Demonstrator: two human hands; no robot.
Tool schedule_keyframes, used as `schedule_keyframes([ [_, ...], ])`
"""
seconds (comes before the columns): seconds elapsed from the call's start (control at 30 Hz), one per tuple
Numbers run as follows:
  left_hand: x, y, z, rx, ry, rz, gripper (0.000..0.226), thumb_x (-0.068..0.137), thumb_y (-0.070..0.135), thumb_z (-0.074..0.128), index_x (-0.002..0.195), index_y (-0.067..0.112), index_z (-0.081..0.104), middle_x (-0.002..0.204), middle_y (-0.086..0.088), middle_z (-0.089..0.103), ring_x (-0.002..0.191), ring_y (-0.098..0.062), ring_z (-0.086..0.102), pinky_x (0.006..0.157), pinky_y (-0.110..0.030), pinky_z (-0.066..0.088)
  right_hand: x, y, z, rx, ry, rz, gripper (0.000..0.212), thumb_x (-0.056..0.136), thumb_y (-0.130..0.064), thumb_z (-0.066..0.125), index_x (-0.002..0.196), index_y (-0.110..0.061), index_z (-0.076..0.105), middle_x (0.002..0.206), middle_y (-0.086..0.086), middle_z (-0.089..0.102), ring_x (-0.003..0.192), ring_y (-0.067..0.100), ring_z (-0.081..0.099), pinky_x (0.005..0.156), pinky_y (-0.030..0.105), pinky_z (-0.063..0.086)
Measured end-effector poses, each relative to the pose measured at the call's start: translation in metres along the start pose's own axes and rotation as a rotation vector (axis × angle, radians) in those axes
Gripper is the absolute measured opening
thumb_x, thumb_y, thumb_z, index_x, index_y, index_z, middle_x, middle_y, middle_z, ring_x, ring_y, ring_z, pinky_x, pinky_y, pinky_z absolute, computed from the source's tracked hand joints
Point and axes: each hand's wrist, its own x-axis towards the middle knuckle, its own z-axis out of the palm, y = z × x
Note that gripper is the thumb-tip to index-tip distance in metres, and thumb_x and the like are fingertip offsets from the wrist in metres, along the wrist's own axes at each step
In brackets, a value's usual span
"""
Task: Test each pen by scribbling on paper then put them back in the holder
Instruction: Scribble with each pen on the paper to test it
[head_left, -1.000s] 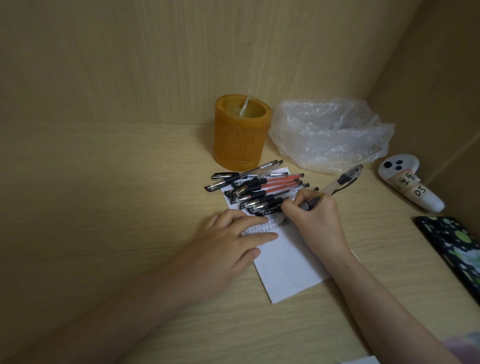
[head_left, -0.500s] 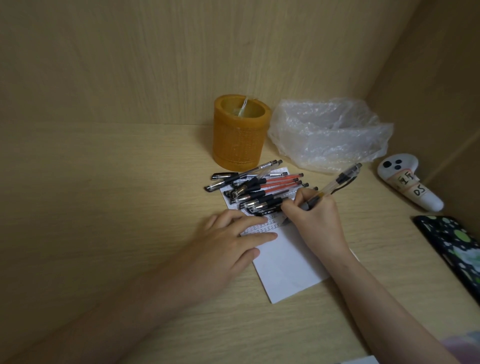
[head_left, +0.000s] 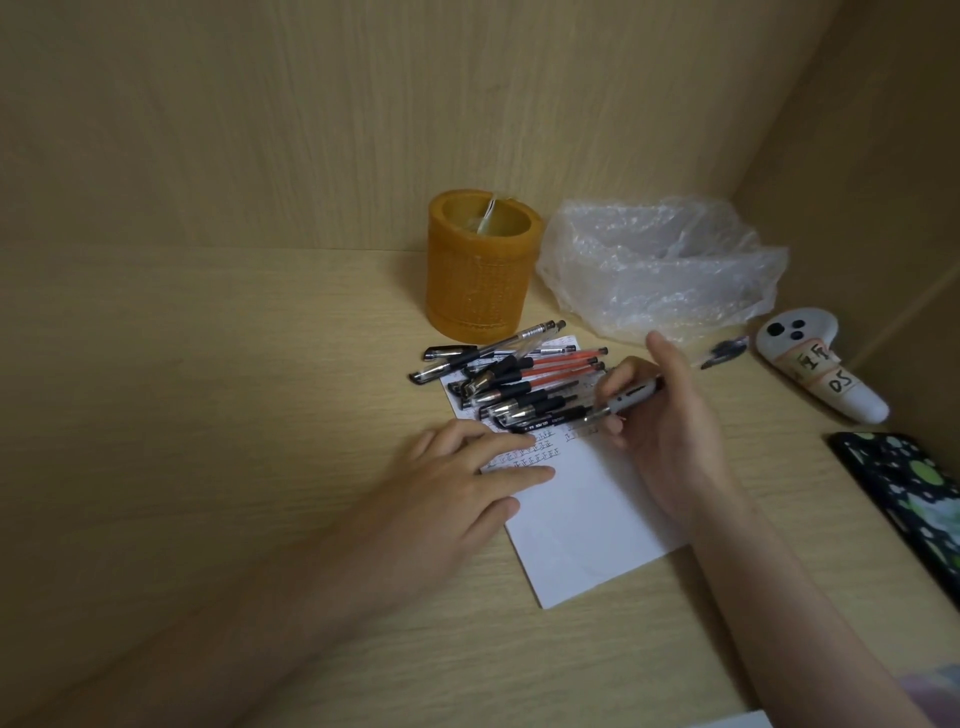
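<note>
A white sheet of paper (head_left: 582, 525) lies on the desk with rows of small scribbles near its far end. My left hand (head_left: 462, 478) rests flat on its left edge, fingers straight. My right hand (head_left: 660, 415) grips a clear pen (head_left: 631, 397) with a black grip, tip pointing left just above the paper; the thumb sticks up. A pile of several black and red pens (head_left: 519, 379) lies across the paper's far end. The orange woven holder (head_left: 480, 270) stands behind the pile with one pale item inside.
A crumpled clear plastic bag (head_left: 660, 265) sits right of the holder. A white controller (head_left: 815, 369) lies at the far right and a dark spotted phone (head_left: 904, 488) near the right edge. Wooden walls close the back and right side.
My right hand has rolled over and lifted the pen tip off the paper, so the pen now lies flatter, pointing left. My left hand has stayed put.
</note>
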Motion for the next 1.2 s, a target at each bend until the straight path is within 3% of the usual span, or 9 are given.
schedule_keyframes([
  [0.1,0.0,0.001,-0.001,-0.015,0.003,-0.003,0.051,0.089,0.048,0.016,0.133,0.044,0.042,0.142,0.024,0.034,0.123,-0.002,0.021,0.102,-0.027,0.019,-0.002,-0.001,0.0,-0.009,-0.002,-0.064,0.012,0.095,-0.021,0.05,0.097,-0.009,0.049,0.054,-0.001,0.045,0.035,0.007,0.031,0.033,0.016,0.025],
  [0.27,0.001,0.001,-0.003,-0.043,0.007,-0.005,0.052,0.088,0.049,0.017,0.132,0.043,0.044,0.142,0.024,0.035,0.123,-0.001,0.021,0.104,-0.028,0.019,-0.009,-0.008,0.002,-0.035,0.024,-0.15,0.036,0.09,-0.005,0.058,0.118,-0.013,0.037,0.053,0.0,0.049,0.036,0.0,0.045,0.035,0.01,0.035],
  [0.4,0.001,0.0,-0.002,-0.042,0.018,0.0,0.05,0.089,0.048,0.02,0.131,0.042,0.046,0.141,0.022,0.038,0.122,-0.002,0.023,0.102,-0.027,0.018,-0.011,-0.009,0.004,-0.043,0.057,-0.152,0.078,0.09,-0.005,0.059,0.15,-0.024,0.013,0.051,-0.007,0.06,0.043,0.001,0.057,0.041,0.013,0.043],
  [0.63,0.001,0.0,-0.003,-0.053,0.014,0.007,0.05,0.089,0.048,0.019,0.131,0.041,0.046,0.141,0.022,0.038,0.123,-0.002,0.023,0.102,-0.026,0.017,-0.009,-0.006,0.005,-0.06,0.044,-0.141,0.09,0.085,-0.004,0.065,0.149,-0.036,0.011,0.077,0.004,0.069,0.074,0.013,0.07,0.061,0.02,0.054],
  [0.7,0.001,0.0,-0.002,-0.06,0.006,0.002,0.051,0.088,0.048,0.018,0.131,0.042,0.045,0.141,0.023,0.036,0.123,-0.001,0.021,0.102,-0.025,0.015,-0.01,-0.006,0.005,-0.081,0.036,-0.137,0.082,0.085,-0.004,0.065,0.147,-0.031,0.019,0.071,0.001,0.068,0.069,0.011,0.069,0.059,0.018,0.053],
  [0.83,0.001,-0.001,-0.001,-0.049,0.02,0.013,0.049,0.089,0.047,0.02,0.131,0.042,0.046,0.141,0.021,0.038,0.122,-0.002,0.023,0.102,-0.027,0.018,-0.009,-0.001,0.006,-0.163,-0.007,-0.125,0.06,0.085,-0.005,0.065,0.132,-0.027,0.035,0.082,0.02,0.062,0.071,0.026,0.066,0.061,0.025,0.054],
  [0.93,0.001,-0.002,0.0,-0.038,0.036,0.019,0.045,0.091,0.045,0.023,0.13,0.044,0.045,0.14,0.02,0.04,0.121,-0.003,0.025,0.1,-0.028,0.02,-0.008,0.004,0.005,-0.169,-0.004,-0.119,0.052,0.084,-0.013,0.068,0.123,-0.03,0.038,0.086,0.022,0.056,0.072,0.033,0.051,0.058,0.034,0.041],
  [1.07,0.001,-0.002,0.0,-0.034,0.053,0.027,0.043,0.091,0.044,0.027,0.129,0.041,0.048,0.137,0.019,0.043,0.12,-0.004,0.028,0.1,-0.028,0.023,-0.005,0.006,0.001,-0.154,0.008,-0.099,0.071,0.09,-0.02,0.06,0.145,-0.037,0.019,0.066,0.006,0.058,0.041,0.011,0.042,0.04,0.02,0.034],
  [1.2,0.002,0.001,-0.005,-0.127,0.117,-0.019,0.036,0.087,0.043,0.036,0.117,0.036,0.055,0.119,0.024,0.047,0.115,0.005,0.033,0.097,-0.016,0.025,0.0,0.007,-0.002,-0.124,0.029,-0.113,0.081,0.094,-0.009,0.051,0.149,-0.041,0.0,0.062,0.005,0.056,0.04,0.01,0.039,0.037,0.02,0.033],
])
